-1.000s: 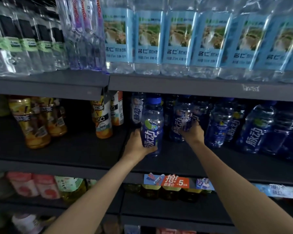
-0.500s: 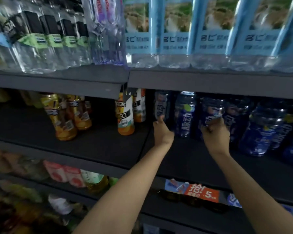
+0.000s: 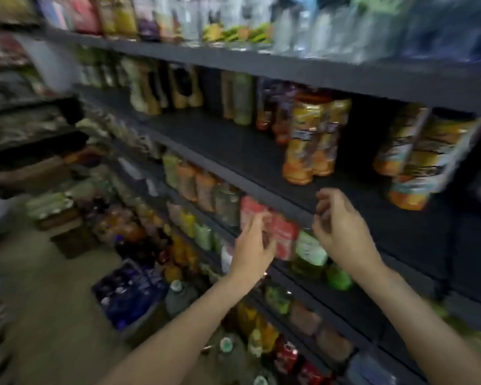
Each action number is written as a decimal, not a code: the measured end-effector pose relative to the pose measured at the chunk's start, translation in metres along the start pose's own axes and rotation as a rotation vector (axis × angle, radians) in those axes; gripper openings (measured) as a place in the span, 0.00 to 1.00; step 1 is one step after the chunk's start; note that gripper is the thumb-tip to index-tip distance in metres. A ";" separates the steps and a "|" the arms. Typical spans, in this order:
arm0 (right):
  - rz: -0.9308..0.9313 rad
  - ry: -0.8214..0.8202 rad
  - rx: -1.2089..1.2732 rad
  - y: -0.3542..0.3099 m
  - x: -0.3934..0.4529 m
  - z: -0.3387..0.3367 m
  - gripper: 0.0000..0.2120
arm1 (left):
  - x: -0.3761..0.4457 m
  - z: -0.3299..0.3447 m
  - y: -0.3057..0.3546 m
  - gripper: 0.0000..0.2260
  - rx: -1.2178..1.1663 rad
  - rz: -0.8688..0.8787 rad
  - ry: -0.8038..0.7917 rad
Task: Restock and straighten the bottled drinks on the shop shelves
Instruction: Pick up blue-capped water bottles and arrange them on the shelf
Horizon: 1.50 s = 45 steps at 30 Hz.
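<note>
The view is blurred by motion. My left hand (image 3: 252,247) hangs in front of the red-labelled bottles (image 3: 278,232) on the lower shelf, fingers relaxed, holding nothing. My right hand (image 3: 342,232) floats just before the dark middle shelf's front edge (image 3: 286,201), fingers loosely curled and empty. Orange-yellow tea bottles (image 3: 311,143) stand on that shelf above my right hand, with more (image 3: 422,162) further right. The blue drink bottles are out of view.
Dark shelves run away to the left, stocked with several rows of coloured drinks. A crate of dark blue bottles (image 3: 128,295) stands on the floor at lower left, with large water jugs (image 3: 178,298) beside it. Cartons (image 3: 59,215) are stacked further back.
The view has swung sharply left and down, away from the blue bottles. Both hands have let go and pulled back off the shelf; they now hang empty in front of it.
</note>
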State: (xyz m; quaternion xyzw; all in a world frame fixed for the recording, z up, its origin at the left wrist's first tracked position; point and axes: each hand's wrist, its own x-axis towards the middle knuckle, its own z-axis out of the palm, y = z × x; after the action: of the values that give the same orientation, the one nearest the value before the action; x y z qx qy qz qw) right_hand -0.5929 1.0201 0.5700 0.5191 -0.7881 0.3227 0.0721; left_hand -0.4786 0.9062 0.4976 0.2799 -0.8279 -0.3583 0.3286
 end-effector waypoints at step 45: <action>0.345 -1.057 -0.408 -0.113 0.022 1.069 0.40 | -0.032 -0.208 -0.948 0.09 -0.146 -1.226 0.097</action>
State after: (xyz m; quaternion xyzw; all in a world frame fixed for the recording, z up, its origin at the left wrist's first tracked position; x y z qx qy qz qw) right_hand -0.2682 0.3507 -0.2061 0.4496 -0.8363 -0.1308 -0.2853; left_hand -0.0871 0.2869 -0.1406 0.6972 -0.4740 -0.5245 0.1187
